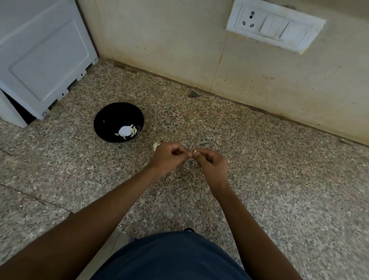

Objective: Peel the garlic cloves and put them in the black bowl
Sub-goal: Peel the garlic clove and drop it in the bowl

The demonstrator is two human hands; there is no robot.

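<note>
Both hands meet above the counter [267, 172]: left hand [169, 157] and right hand [210, 166] pinch a garlic clove [191, 152]. Black bowl [118, 122] holding peeled cloves [131, 131] stands left, near the counter's back edge.

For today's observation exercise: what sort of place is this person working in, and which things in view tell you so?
Probably a home kitchen counter. A speckled stone worktop meets a tiled wall with a socket and switch plate, and a black bowl holding peeled garlic cloves sits beside a white appliance.

The garlic clove [191, 152] pinched between the left hand [168, 157] and right hand [211, 166] is mostly hidden by fingertips; a pale piece [156, 146] behind the left hand is half covered, its nature unclear
</note>
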